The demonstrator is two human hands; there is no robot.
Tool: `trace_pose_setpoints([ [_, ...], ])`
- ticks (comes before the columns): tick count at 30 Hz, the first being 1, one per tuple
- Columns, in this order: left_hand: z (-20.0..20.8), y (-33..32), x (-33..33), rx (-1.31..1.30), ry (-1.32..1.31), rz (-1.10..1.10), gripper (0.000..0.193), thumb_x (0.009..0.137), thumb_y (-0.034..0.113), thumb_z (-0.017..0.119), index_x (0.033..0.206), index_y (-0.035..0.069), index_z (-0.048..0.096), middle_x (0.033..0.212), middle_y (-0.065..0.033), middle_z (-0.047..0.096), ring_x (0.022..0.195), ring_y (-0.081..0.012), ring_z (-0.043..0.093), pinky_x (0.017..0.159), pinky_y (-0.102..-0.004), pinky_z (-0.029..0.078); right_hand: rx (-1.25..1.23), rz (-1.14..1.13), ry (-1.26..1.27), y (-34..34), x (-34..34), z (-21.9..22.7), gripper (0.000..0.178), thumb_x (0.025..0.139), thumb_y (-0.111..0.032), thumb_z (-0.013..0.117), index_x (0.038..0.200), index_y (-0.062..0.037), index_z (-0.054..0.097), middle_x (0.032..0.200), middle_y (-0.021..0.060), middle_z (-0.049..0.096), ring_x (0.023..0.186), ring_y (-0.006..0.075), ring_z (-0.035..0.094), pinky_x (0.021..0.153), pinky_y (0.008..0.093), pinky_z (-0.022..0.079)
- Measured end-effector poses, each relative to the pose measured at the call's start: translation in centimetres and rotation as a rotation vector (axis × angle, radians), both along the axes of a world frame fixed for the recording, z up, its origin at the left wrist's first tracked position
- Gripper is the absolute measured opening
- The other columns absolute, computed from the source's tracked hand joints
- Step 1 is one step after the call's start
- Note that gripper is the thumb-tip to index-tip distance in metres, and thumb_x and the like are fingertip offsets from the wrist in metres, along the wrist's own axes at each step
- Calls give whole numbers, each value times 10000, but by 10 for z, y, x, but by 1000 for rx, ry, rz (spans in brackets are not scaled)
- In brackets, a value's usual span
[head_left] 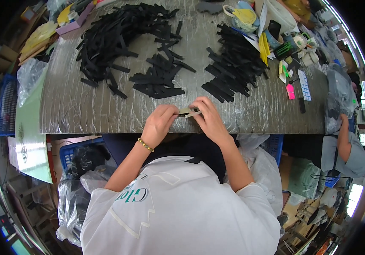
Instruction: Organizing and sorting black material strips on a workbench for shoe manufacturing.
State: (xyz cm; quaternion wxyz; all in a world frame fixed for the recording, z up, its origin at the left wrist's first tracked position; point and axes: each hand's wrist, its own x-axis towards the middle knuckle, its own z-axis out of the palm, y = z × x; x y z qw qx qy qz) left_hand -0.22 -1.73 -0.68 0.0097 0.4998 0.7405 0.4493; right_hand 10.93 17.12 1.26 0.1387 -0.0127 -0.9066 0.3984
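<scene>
My left hand [160, 122], with a beaded bracelet on its wrist, is closed in a pinch at the near edge of the table. Facing it, my right hand [209, 120] has its fingers curled round a small pale, flat strip [193, 114]. A short beige piece [184, 111] bridges the gap between the two hands, with a bit of black beside it. What my left fingertips grip is mostly hidden. Just beyond my hands lies a small heap of black strips [159, 76]. Farther right is a row of similar black strips [235, 63].
A large tangled pile of black strips [106, 42] covers the table's [67, 93] far left. At right lie a pink object [290, 91], a dark-handled tool [301, 100] and green-handled scissors [283, 50]. Another person's arm [344, 138] shows at the right. Blue crates flank my lap.
</scene>
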Motion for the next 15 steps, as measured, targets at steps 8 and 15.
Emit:
trace_pose_setpoints([
  [8,5,-19,-14,37,-5,224,140,851,-16,681,982,24,654,970,-129,680,907,-340,641,793,-404,524,355,-187,25,18,25,-17,235,845,-135,721,1048,-21,684,1121,116,577,1069,308,575,874,425,465],
  [15,13,-22,-20,63,-16,315,152,850,-26,686,995,15,665,984,-122,686,882,-320,646,768,-377,526,263,-194,106,27,-21,-15,255,870,-146,718,1101,-43,683,1094,103,599,1024,317,583,877,417,456],
])
